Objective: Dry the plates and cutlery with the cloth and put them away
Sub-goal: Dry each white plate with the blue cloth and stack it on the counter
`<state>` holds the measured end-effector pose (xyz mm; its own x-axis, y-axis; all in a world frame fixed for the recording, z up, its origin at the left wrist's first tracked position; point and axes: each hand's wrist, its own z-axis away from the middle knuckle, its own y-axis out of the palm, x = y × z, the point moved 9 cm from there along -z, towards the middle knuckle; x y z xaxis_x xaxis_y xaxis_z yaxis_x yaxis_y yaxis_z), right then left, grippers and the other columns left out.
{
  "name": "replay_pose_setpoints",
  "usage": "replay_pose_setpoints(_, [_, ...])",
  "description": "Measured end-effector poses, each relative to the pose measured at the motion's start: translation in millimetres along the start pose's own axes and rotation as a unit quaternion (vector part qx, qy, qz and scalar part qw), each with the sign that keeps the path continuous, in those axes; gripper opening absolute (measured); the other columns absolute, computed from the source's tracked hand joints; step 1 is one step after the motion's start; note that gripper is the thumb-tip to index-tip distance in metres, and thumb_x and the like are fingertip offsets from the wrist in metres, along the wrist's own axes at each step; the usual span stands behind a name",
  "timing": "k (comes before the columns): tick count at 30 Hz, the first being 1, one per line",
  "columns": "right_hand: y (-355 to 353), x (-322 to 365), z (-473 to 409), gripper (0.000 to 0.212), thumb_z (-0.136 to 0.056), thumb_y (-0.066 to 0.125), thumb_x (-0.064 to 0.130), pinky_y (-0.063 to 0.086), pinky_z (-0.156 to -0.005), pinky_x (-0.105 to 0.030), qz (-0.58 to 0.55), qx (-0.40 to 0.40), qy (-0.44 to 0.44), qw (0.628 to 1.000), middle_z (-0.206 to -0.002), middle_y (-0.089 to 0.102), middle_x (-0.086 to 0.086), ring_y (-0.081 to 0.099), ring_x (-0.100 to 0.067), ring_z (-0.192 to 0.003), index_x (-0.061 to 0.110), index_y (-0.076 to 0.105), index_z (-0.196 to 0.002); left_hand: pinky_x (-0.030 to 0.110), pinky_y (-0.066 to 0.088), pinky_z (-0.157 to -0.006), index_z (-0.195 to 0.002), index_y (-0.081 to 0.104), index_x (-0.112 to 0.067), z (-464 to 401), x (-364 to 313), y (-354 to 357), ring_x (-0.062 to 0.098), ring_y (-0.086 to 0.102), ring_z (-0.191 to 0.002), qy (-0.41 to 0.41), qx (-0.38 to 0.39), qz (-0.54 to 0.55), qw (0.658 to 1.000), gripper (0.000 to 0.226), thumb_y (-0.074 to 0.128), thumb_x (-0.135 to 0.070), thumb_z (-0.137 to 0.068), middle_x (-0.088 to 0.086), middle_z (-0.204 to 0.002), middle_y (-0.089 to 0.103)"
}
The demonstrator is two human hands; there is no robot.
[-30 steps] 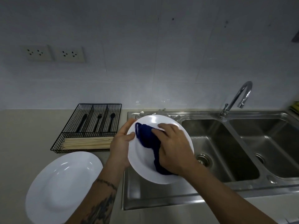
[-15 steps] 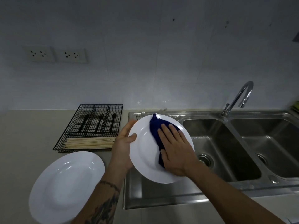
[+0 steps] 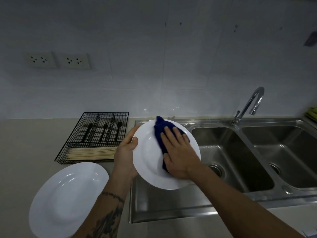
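Plate in hand (image 3: 151, 162): white, tilted, held above the steel drainboard (image 3: 154, 203), at about 6 o'clock from the frame's centre.
Cloth (image 3: 161, 133): dark blue, flat on the plate's upper face.
Right hand (image 3: 180, 155): fingers straight, pressing the cloth down.
Left hand (image 3: 126, 150): grips the plate's 9 o'clock rim, thumb on top.
Second plate (image 3: 68, 198): white, on the counter at 8 o'clock.
Wire tray (image 3: 96, 136): at 10 o'clock, black cutlery (image 3: 104, 129) in its far slots, chopsticks (image 3: 92, 152) in front.
Sink (image 3: 229, 158): double basin at 3 o'clock, tap (image 3: 248, 105) behind.
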<state>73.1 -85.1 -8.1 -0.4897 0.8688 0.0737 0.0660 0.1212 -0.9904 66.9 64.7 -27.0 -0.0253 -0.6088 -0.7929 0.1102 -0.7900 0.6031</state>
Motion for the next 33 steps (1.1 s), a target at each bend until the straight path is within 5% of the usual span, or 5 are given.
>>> replay_pose_setpoints(6, [8, 5, 37, 0.079, -0.080, 0.008, 0.041, -0.002, -0.122, -0.048, -0.042, 0.007, 0.072, 0.996, -0.164, -0.004, 0.002, -0.011, -0.025, -0.149, 0.020, 0.004, -0.156, 0.046, 0.051, -0.083, -0.128, 0.059, -0.010, 2, -7, -3, 0.035, 0.060, -0.095, 0.009, 0.002, -0.015, 1.000, 0.038, 0.044, -0.002, -0.094, 0.016, -0.112, 0.064])
replay_pose_setpoints(12, [1, 58, 30, 0.070, -0.089, 0.021, 0.038, -0.006, -0.121, -0.040, -0.129, 0.020, -0.075, 0.989, -0.164, 0.001, 0.006, -0.010, -0.017, -0.149, 0.025, 0.008, -0.156, 0.038, 0.058, -0.079, -0.121, 0.066, -0.023, 0, 5, 0, 0.024, 0.072, -0.091, -0.015, -0.030, -0.013, 0.999, 0.038, 0.044, -0.003, -0.098, 0.008, -0.105, 0.075])
replay_pose_setpoints(18, [-29, 2, -10, 0.074, -0.085, 0.023, 0.047, 0.008, -0.111, -0.068, 0.045, -0.064, 0.052, 0.996, -0.163, 0.010, -0.002, 0.006, -0.031, -0.149, 0.021, 0.017, -0.155, 0.045, 0.055, -0.085, -0.135, 0.052, -0.007, 7, -7, 5, 0.033, 0.063, -0.101, -0.002, 0.034, 0.033, 0.999, 0.048, 0.053, -0.005, -0.088, 0.014, -0.123, 0.063])
replay_pose_setpoints(25, [-49, -38, 13, 0.076, -0.073, 0.061, 0.027, 0.043, -0.100, -0.047, -0.046, -0.123, 0.167, 0.977, -0.146, 0.029, -0.005, 0.031, -0.031, -0.124, 0.022, 0.033, -0.144, 0.046, 0.056, -0.080, -0.135, 0.053, -0.010, 21, -15, 1, 0.037, 0.061, -0.102, 0.003, 0.065, 0.008, 0.998, 0.052, 0.056, -0.002, -0.083, 0.016, -0.124, 0.061])
replay_pose_setpoints(33, [-50, -45, 13, 0.073, -0.072, 0.061, 0.014, 0.037, -0.107, -0.043, -0.158, -0.125, 0.109, 0.973, -0.138, 0.037, 0.003, 0.037, -0.023, -0.124, 0.027, 0.042, -0.141, 0.032, 0.059, -0.075, -0.133, 0.058, -0.018, 22, -16, 28, 0.021, 0.069, -0.101, -0.039, 0.110, -0.116, 0.986, 0.066, 0.043, 0.017, -0.078, -0.003, -0.127, 0.067])
